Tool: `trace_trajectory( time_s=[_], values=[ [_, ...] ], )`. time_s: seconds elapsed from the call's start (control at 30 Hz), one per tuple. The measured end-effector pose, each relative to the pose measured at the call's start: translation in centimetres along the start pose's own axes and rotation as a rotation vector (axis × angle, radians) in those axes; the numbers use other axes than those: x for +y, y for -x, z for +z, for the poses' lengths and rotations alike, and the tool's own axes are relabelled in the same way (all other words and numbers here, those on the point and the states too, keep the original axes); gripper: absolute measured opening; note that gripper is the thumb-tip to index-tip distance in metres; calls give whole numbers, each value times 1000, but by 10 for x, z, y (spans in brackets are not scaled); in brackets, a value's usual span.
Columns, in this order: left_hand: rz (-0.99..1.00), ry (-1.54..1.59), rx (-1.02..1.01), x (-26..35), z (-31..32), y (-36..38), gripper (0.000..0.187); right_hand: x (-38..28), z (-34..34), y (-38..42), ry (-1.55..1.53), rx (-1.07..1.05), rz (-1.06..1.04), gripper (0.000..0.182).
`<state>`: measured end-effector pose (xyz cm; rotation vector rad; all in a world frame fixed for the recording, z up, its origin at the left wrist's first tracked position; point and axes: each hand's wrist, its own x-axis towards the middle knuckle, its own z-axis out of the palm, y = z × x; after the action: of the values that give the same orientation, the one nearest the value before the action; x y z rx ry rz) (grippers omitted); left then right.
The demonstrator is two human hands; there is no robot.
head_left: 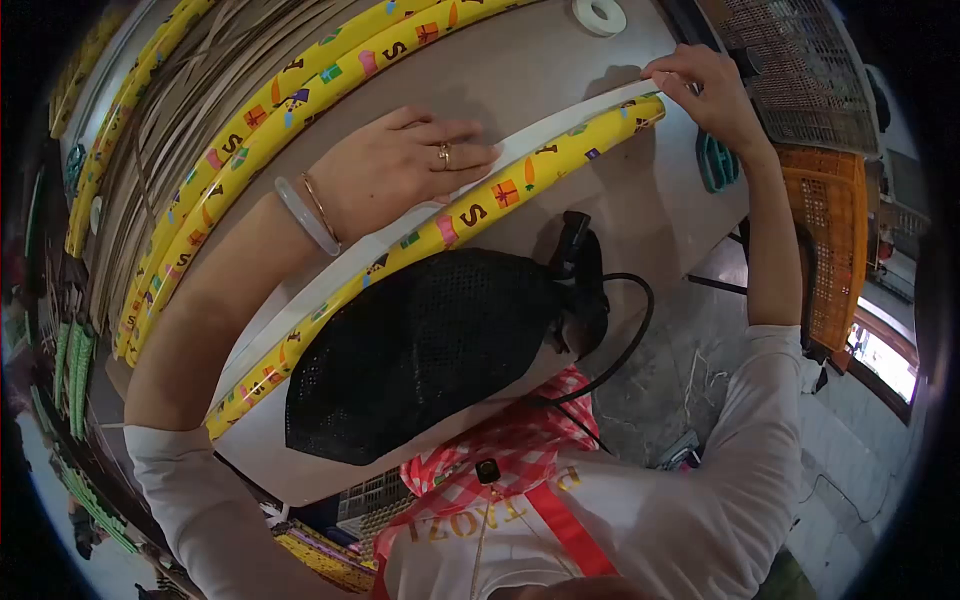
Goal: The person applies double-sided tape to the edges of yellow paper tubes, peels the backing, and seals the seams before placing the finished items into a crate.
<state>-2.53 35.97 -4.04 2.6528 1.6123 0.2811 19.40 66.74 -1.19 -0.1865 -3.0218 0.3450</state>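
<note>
A long yellow strip [505, 192], printed with gifts, carrots and letters, runs diagonally across the table with a white band along its far edge. My left hand [395, 165], wearing a ring and bangles, lies over the white band near the middle, fingers stretched out and palm down. At the strip's far right end, my right hand [708, 90] pinches the white band between thumb and fingers. Just nearer to me is a black mesh-covered object [420, 355] with a black clip-like part [578, 255] and a cable; it overlaps the strip's lower edge.
More yellow printed strips [255, 115] lie at the upper left, beside thin brown strips [150, 150]. A white tape roll [599, 15] rests at the table's far edge. Teal-handled scissors [715, 163] are near my right wrist. An orange plastic crate [825, 245] stands at the right.
</note>
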Motion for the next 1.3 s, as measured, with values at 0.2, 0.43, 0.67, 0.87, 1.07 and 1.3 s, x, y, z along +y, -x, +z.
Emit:
trace_trajectory(
  time_s=[0.2,0.43,0.67,0.87,1.07,1.3],
  values=[
    [-1,-15,-18,2,-3,-1,39,-9,-1,5,39,88,-13,16],
    [10,-28,-8,3,-7,-4,39,-11,3,7,233,167,-53,19],
    [12,-67,-23,2,-5,-4,38,0,5,1,-37,132,26,23],
    [32,-73,-32,2,-8,-2,39,-7,7,4,222,154,-54,23],
    [40,-43,-68,0,-8,1,40,-15,9,4,357,183,-57,21],
    [33,-22,-124,0,-8,3,44,3,26,11,144,249,-17,23]
  ],
)
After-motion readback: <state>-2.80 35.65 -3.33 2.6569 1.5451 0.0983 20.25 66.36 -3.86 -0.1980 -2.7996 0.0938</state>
